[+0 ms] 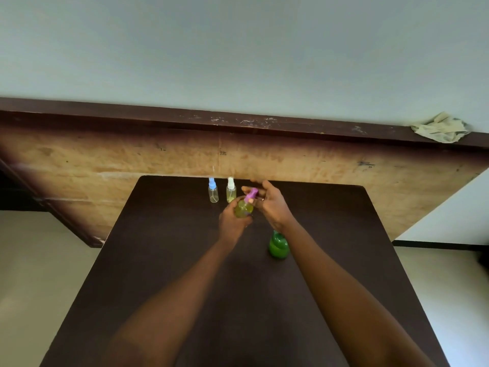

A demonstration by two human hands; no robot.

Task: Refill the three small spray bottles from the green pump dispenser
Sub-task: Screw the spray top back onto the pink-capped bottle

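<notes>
While the big wooden board (132,160) is leaning behind as a backdrop, the dark tabletop (185,260) is carrying everything for the refill. The green dispenser (278,247) is standing just under the right forearm, which is partly hiding it, and is probably being kept within easy reach for pumping. The left hand (232,221) is gripping a small bottle (243,210) of yellow-green liquid and holding it steady, so that the right hand (274,205) can be working its purple top (250,195). The right fingertips seem to be pinching that top; whether it is going on or coming off I cannot tell. Two more bottles are standing side by side at the far edge, out of the way. The white-capped bottle (231,190) is showing some yellowish liquid, while the blue-capped bottle (213,191) is looking clear, so it is likely unfilled.
</notes>
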